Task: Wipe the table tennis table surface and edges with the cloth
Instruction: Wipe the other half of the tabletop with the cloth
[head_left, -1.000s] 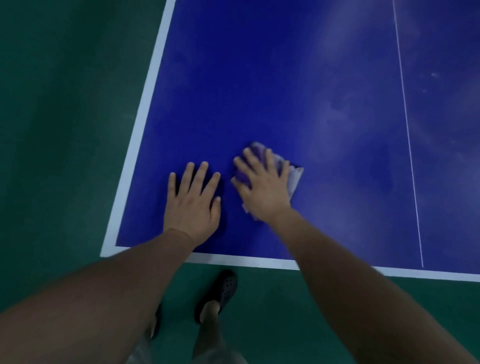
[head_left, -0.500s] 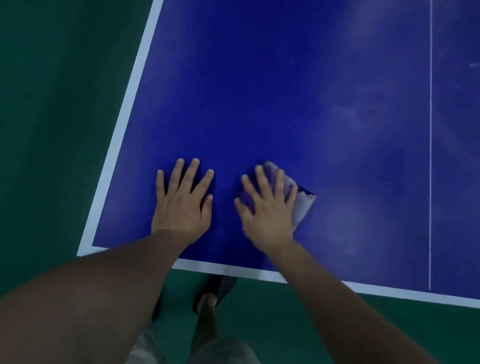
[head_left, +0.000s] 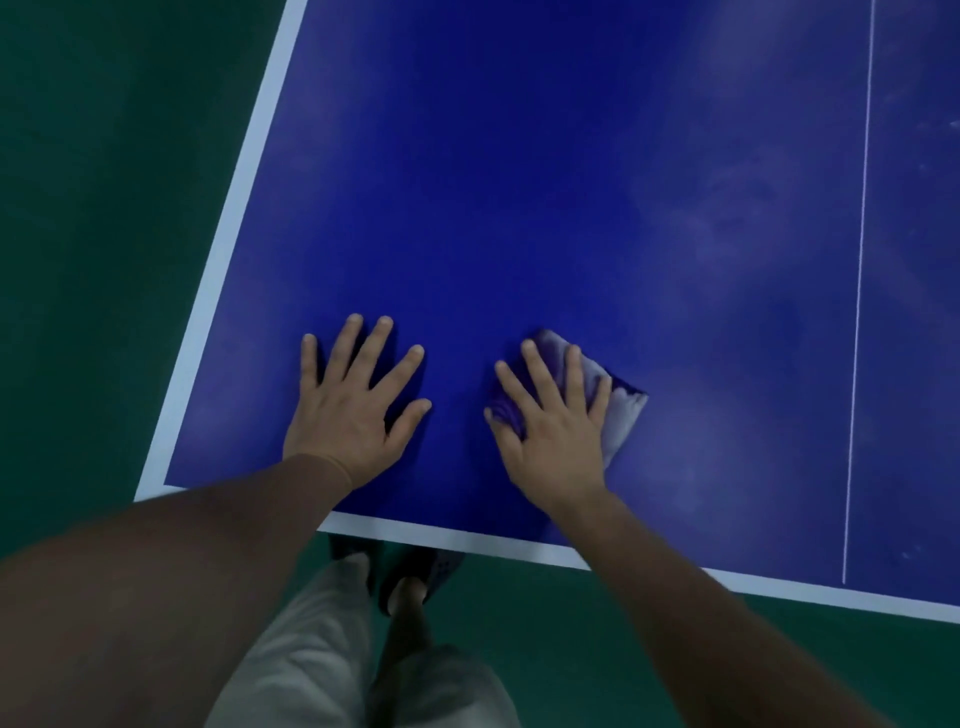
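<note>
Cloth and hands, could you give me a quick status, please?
Left hand flat on table, bare. Right hand flat, pressing cloth onto surface near the end edge. Nothing in the way.

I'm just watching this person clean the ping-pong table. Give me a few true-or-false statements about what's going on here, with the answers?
1. The right hand presses the cloth flat on the table. True.
2. The left hand holds a second cloth. False: it rests bare on the blue surface, fingers spread.
3. Both hands are near the table's corner, by its white edge line. True.
4. The cloth hangs over the table's edge. False: it lies on the surface, away from the edge.
</note>
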